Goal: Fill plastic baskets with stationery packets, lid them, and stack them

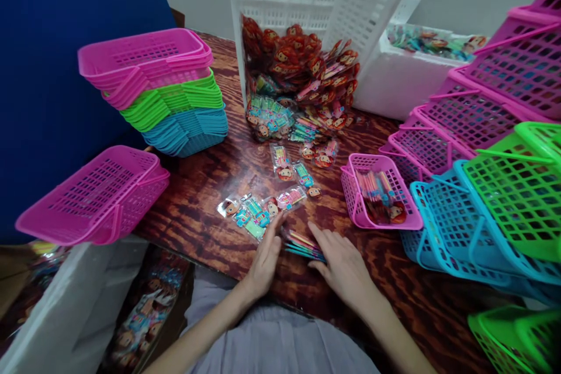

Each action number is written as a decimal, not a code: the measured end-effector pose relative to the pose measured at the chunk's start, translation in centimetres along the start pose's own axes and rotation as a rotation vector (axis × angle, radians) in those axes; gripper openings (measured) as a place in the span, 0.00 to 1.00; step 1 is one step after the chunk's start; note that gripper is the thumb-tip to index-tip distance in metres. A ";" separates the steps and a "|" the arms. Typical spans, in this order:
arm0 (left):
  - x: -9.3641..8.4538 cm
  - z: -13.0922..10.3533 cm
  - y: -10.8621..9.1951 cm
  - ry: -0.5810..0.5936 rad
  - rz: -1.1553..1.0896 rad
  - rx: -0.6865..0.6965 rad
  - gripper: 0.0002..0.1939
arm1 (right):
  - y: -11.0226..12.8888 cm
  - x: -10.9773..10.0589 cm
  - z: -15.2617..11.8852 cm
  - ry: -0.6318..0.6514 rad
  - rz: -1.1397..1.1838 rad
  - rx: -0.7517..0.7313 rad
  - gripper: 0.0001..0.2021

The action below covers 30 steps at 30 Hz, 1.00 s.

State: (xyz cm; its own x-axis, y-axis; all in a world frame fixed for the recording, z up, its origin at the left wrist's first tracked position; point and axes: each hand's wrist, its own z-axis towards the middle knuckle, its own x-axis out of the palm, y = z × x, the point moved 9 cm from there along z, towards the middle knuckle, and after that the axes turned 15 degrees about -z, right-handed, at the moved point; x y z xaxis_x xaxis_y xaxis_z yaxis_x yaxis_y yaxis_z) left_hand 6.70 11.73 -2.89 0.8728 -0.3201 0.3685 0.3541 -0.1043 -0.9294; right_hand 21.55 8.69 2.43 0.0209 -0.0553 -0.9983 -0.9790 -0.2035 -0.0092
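A small stack of flat, colourful plastic packets [303, 244] lies on the wooden table between my two hands. My left hand [264, 256] is beside the stack's left end, its fingers stretched out. At the other end is my right hand [342, 260], thumb and forefinger spread on either side of the stack's edge. Whether the fingertips press on it, I cannot tell. Just beyond my left hand lie loose packets [253, 210] with cartoon heads and blue or green labels. To the right stands a small pink basket [345, 191] holding similar packets [376, 187].
A white crate [368, 6] lies tipped at the back, with red-haired packets [293, 58] spilling out. Nested pink, green and blue baskets [175, 96] stand left, near a pink basket [127, 187] at the table edge. Stacked baskets [464, 210] crowd the right. A white foam box [403, 76] sits behind.
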 end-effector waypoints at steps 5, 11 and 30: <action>0.7 -0.2 -0.4 0.039 0.047 -0.009 0.28 | -0.2 0.3 -0.2 0.019 0.003 -0.002 0.39; 1.3 -0.7 -0.2 0.076 0.032 -0.024 0.30 | -0.4 0.4 -0.4 0.046 -0.026 0.021 0.38; 4.8 -0.9 -5.4 0.522 1.195 0.147 0.35 | 3.6 0.3 1.4 0.187 0.185 -0.242 0.19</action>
State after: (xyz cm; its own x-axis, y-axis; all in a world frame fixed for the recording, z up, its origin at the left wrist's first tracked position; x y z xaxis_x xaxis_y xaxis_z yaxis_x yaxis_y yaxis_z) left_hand 8.66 9.92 3.88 0.4511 -0.4704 -0.7585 -0.4807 0.5880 -0.6505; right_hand 17.78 9.34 2.02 -0.0934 -0.2866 -0.9535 -0.8937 -0.3979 0.2071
